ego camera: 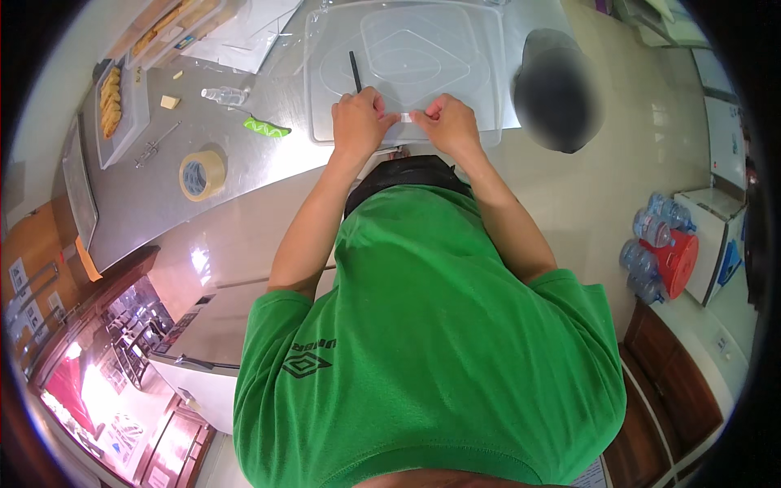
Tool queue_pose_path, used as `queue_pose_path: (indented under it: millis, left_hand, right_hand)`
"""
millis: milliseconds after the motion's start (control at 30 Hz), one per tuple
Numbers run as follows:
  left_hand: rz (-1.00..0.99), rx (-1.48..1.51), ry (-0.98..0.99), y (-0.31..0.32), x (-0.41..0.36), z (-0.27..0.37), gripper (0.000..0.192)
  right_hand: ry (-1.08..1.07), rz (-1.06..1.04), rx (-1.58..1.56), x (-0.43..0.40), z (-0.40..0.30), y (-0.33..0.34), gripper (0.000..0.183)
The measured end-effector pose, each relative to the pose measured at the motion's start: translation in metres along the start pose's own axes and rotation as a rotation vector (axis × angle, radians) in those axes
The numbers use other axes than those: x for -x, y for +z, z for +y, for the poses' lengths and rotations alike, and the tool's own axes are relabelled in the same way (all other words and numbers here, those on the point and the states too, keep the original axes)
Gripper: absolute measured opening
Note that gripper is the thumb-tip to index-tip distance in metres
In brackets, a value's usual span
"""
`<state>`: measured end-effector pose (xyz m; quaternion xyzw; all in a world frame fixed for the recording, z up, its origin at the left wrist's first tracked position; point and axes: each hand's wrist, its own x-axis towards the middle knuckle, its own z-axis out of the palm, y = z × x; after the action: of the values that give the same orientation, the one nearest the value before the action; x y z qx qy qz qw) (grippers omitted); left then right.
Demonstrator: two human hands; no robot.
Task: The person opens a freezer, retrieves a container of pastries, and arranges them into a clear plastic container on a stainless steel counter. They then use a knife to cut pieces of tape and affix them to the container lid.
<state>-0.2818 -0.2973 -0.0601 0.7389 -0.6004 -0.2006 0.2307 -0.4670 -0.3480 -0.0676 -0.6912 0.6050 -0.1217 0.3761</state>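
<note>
A large translucent plastic lid or container [403,36] lies at the near edge of the steel table. Over its near rim, my left hand [365,119] and my right hand [447,122] pinch the two ends of a short whitish strip [405,117], which looks like a label or tape. My left hand also has a black pen or marker [355,71] sticking up from between its fingers. Whether the strip touches the plastic, I cannot tell.
On the steel table [244,165] at left are a tape roll [202,176], a green-handled tool [266,127], a spray bottle [226,95], a metal injector-like tool [157,145] and containers of pastries [111,104]. A person's capped head [555,91] is close by at right.
</note>
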Motion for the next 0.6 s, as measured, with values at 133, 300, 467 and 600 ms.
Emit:
queue_pose_path:
  millis: [133, 300, 467, 600]
  left_hand:
    - [0.021, -0.018, -0.008, -0.001, 0.001, -0.002, 0.04]
    - [0.014, -0.025, -0.019, -0.005, 0.001, 0.001, 0.044]
    - [0.204, 0.116, -0.125, -0.007, -0.001, -0.007, 0.051]
    - [0.3, 0.077, -0.136, 0.006, -0.011, -0.031, 0.044]
  right_hand:
    - [0.054, -0.036, 0.101, 0.009, -0.013, -0.004, 0.054]
    - [0.013, -0.09, 0.098, 0.003, -0.002, -0.004, 0.056]
    - [0.1, -0.129, 0.169, -0.001, -0.015, -0.017, 0.056]
    - [-0.04, -0.045, 0.222, -0.013, 0.005, 0.001, 0.054]
